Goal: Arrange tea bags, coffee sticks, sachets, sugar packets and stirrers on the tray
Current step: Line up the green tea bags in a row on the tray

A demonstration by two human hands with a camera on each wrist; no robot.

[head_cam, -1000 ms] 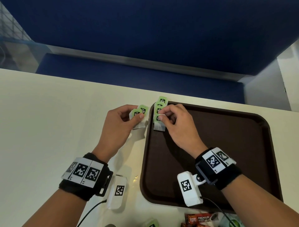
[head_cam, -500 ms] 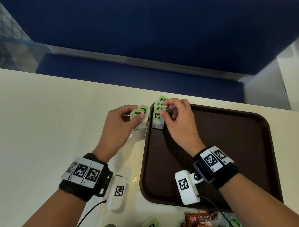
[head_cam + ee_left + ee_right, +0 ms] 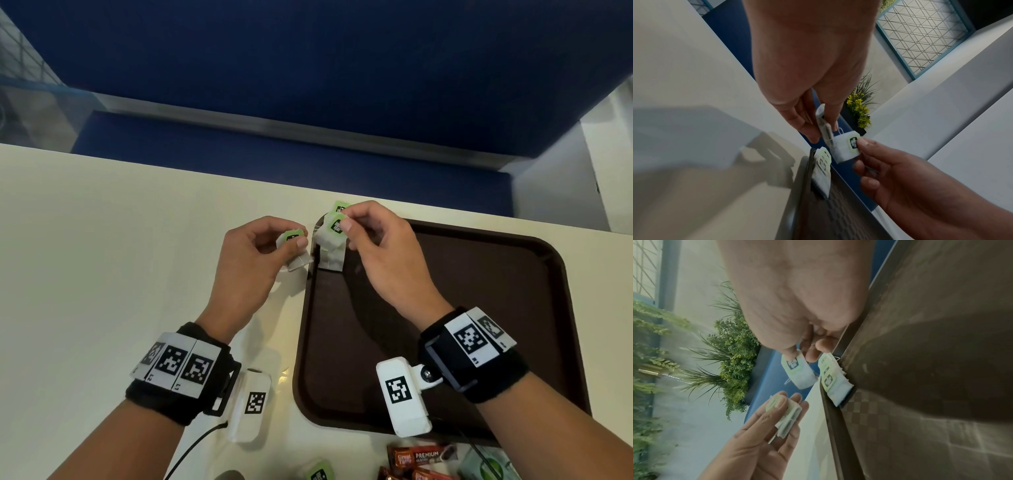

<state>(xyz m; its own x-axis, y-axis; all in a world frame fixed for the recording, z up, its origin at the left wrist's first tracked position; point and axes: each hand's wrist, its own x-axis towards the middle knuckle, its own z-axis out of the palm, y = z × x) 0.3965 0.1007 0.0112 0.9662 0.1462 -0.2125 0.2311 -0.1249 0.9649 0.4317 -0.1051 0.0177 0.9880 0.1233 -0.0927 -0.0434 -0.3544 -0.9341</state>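
Tea bag, lifted [image 3: 331, 236]: pinched by its green tag in R hand [image 3: 383, 260], thumb and forefinger closed on it; hangs just above tray's far-left corner. A sec ago it lay with the row on the tray; now raised clear.
Tea bags, placed [image 3: 330, 262]: short overlapping row inside tray's far-left corner, against the rim; one green tag [image 3: 340, 206] pokes past the far rim behind R hand.
Tea bags, spare [image 3: 295, 251]: small stack held in L hand [image 3: 253, 270], thumb pressing them against curled fingers; just left of tray, above table. Unchanged from a sec ago.
Tray [image 3: 479, 308]: brown, otherwise bare where visible.
Table [image 3: 102, 257]: cream top; tray sits on it.
Coffee sticks [image 3: 418, 460]: near side of tray, off it, not yet placed.
Loose tea bag [image 3: 320, 472]: near side of tray, on table.
Change, meaning: R hand seems to be re-seating a bag, not adding one; likely neatening the row.
Progress: early; tea bags only partly laid. No sugar packets or stirrers visible.
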